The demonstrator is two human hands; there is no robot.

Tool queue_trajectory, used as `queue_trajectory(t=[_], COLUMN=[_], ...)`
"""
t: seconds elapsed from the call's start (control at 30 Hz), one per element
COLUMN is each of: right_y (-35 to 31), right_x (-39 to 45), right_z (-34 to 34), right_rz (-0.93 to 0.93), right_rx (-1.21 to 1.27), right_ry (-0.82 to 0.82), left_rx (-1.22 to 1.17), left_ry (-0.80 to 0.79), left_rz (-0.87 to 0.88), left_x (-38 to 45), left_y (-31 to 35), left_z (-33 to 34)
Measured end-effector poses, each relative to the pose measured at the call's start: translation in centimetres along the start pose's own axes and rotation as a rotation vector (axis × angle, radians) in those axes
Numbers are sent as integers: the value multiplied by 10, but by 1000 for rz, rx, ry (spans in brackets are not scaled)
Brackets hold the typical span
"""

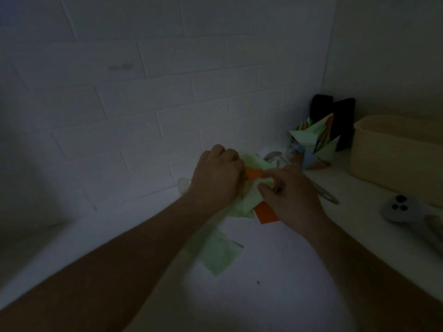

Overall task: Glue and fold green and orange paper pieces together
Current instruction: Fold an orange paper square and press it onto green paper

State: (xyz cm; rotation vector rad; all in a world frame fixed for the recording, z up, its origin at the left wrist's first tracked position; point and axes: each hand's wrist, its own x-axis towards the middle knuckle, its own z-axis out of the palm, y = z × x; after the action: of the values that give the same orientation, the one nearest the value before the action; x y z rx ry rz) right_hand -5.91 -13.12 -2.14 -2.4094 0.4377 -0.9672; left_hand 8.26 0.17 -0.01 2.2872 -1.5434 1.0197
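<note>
Dim tabletop view: the left hand (217, 174) curls over the green paper (247, 202) from the left, while the right hand (291, 196) pinches it beside an orange piece (254, 173) lying between both hands (equally near); a fold there seems likely.

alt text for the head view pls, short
In dim light, a person's left hand and right hand work a bundle of green and orange paper on a white table against a white brick wall. A loose green sheet lies nearer the camera; a finished folded paper model, a beige bin and a grey controller sit to the right.
</note>
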Motion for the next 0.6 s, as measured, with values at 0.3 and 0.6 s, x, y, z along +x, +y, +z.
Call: queue_trajectory(t=[0.3,0.6], right_y=[-54,-69], right_x=[-3,-20], right_z=[-8,18], right_rz=[154,314], right_rx=[891,816], right_ry=[-159,-265], left_rx=[-1792,-1394], left_ry=[-132,-235], left_rz=[-801,-912], left_x=[-50,-99], left_y=[8,-19], left_z=[-91,-86])
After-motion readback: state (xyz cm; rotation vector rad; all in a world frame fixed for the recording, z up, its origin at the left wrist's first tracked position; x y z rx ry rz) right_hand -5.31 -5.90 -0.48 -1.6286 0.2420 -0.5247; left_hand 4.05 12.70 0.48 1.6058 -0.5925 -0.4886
